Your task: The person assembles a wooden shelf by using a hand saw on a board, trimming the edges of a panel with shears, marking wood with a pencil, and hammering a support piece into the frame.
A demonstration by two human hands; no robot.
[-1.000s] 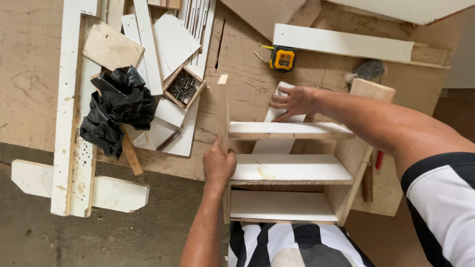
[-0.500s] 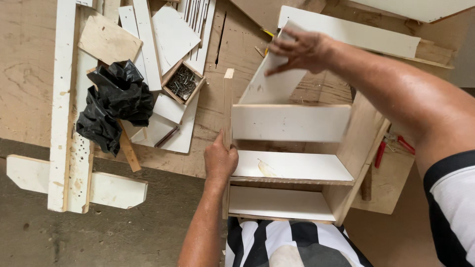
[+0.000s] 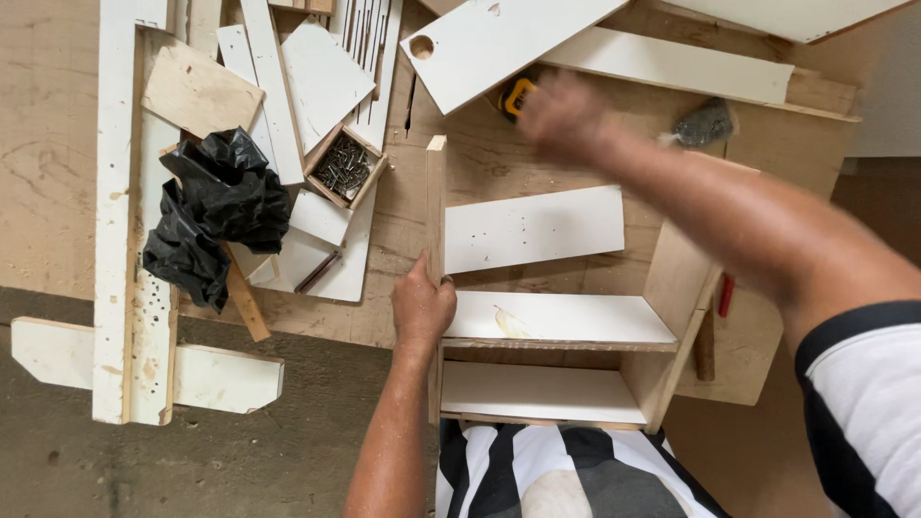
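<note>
My left hand (image 3: 422, 307) grips the top edge of the left side panel (image 3: 436, 201) of a small wooden shelf unit (image 3: 662, 278) lying on plywood. Two white shelves (image 3: 561, 318) are set in it. A loose white board (image 3: 532, 228) with small holes lies flat in its far bay. My right hand (image 3: 561, 115) is blurred above the unit's far end, beside a yellow tape measure (image 3: 516, 96). Just beyond it lies a white board with a round hole (image 3: 508, 43). The blur hides whether the right hand holds anything.
A black plastic bag (image 3: 216, 216) and a small wooden box of screws (image 3: 343, 168) sit left among white offcuts. A long white plank (image 3: 120, 211) runs down the far left. A grey object (image 3: 705, 123) and a red-handled tool (image 3: 726, 295) lie right.
My right hand lifted the white board with the round hole out of the unit and swung it to the far side. The drilled white board now lies exposed. My left hand has stayed put.
</note>
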